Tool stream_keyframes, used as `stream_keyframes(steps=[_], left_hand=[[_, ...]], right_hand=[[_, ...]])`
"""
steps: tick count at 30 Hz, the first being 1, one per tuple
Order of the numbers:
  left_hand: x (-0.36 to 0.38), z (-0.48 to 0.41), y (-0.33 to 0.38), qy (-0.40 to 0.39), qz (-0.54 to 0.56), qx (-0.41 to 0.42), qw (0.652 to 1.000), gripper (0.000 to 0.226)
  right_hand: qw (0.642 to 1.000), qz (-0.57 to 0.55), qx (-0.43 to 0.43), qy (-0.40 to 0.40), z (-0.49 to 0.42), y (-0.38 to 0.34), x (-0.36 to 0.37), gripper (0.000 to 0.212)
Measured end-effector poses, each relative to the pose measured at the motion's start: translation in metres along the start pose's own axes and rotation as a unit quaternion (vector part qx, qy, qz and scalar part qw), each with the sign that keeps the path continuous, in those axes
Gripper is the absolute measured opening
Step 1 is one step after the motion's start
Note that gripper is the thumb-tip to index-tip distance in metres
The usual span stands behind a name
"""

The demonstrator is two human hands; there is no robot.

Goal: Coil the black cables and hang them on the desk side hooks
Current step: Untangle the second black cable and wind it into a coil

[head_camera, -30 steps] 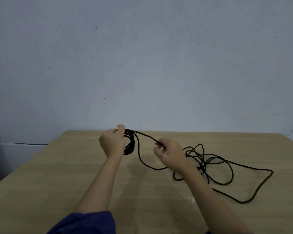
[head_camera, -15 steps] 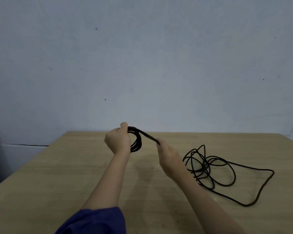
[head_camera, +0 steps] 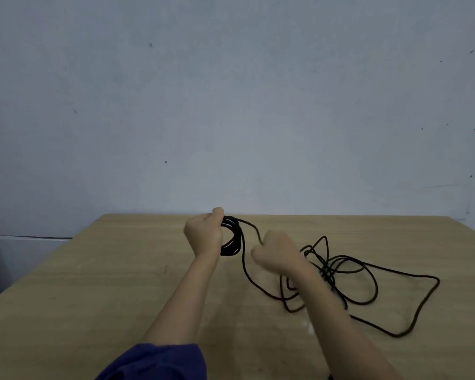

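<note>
Cable work at the middle of the desk (head_camera: 93,283), and we saw the left hand (head_camera: 205,233) up above the wood, fingers clamped round a coil (head_camera: 235,238) made of several turns of the black cable (head_camera: 327,271), thumb (head_camera: 218,213) pressed over the top of it. The coil hung upright on the hand's three o'clock side, and whether it cleared the desk we could not tell. From its top a single strand ran out towards four o'clock and met the right hand (head_camera: 276,253), which sat lower and just beside the coil. That hand was blurred. We made out fingers curled in and closed on the strand, though the exact pinch was lost to us. Another length hung from the coil towards six o'clock, ran along the desk under the right forearm and joined the loose remainder. That remainder lay at the right hand's four o'clock: a tangle of overlapping loops flat on the desk, with one wide loop reaching out to three o'clock, near the desk's right edge. A dark blue sleeve (head_camera: 159,362) showed at six o'clock on the left arm, and the right forearm was bare. Behind the desk, at twelve o'clock, stood a plain pale wall (head_camera: 231,105) with a few small dark specks.
</note>
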State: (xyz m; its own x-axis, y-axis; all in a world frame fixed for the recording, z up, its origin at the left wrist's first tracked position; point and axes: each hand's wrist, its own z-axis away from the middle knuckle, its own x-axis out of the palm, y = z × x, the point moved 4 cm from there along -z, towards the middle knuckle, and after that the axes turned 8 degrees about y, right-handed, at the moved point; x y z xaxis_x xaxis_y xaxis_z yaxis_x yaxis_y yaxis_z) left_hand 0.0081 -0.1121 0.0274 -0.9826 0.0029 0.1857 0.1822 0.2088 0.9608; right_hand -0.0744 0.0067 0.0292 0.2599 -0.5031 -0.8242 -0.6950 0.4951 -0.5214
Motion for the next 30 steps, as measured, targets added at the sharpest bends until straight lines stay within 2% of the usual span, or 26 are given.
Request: stream_keyframes(steps=[1,3,4,6,7,9,11,14,15,18,22,27,30], left_hand=[[0.003,0.004,0.004,-0.023,-0.014,0.04,0.999,0.053],[0.009,0.013,0.008,-0.071,-0.029,0.092,0.993,0.06],[0.012,0.016,0.01,-0.088,-0.036,0.106,0.99,0.06],[0.016,0.021,0.014,-0.101,-0.043,0.106,0.988,0.055],[0.016,0.021,0.016,-0.095,-0.034,0.087,0.991,0.05],[0.017,0.021,0.02,-0.06,0.011,0.016,0.998,0.041],[0.018,0.02,0.022,-0.025,0.065,-0.059,0.996,0.036],[0.02,0.023,0.024,-0.034,0.171,-0.171,0.97,0.016],[0.021,0.025,0.025,-0.04,0.186,-0.188,0.963,0.018],[0.024,0.029,0.031,-0.057,0.188,-0.188,0.962,0.034],[0.027,0.032,0.031,-0.055,0.176,-0.197,0.963,0.039],[0.026,0.035,0.022,-0.023,0.125,-0.189,0.974,0.051],[0.025,0.04,0.019,-0.001,0.127,-0.183,0.975,0.049]], right_hand=[[0.997,-0.058,-0.014,0.057,-0.005,-0.005,-0.016,0.02],[0.97,-0.198,-0.053,0.132,-0.012,-0.013,-0.034,0.038],[0.953,-0.258,-0.085,0.134,-0.014,-0.017,-0.037,0.048],[0.939,-0.313,-0.116,0.087,-0.016,-0.024,-0.029,0.059],[0.937,-0.324,-0.115,0.063,-0.015,-0.026,-0.021,0.061],[0.922,-0.371,-0.108,0.035,-0.013,-0.025,-0.006,0.05],[0.891,-0.445,-0.086,0.033,-0.011,-0.022,0.002,0.038],[0.833,-0.552,-0.036,0.02,-0.007,-0.025,0.0,0.033],[0.815,-0.579,-0.024,0.016,-0.006,-0.026,0.0,0.03],[0.787,-0.615,0.003,0.046,-0.006,-0.028,-0.003,0.024],[0.784,-0.615,0.01,0.08,-0.009,-0.033,-0.006,0.017],[0.799,-0.592,0.02,0.104,-0.012,-0.03,-0.008,0.012],[0.78,-0.615,0.041,0.113,-0.017,-0.026,-0.014,0.011]])
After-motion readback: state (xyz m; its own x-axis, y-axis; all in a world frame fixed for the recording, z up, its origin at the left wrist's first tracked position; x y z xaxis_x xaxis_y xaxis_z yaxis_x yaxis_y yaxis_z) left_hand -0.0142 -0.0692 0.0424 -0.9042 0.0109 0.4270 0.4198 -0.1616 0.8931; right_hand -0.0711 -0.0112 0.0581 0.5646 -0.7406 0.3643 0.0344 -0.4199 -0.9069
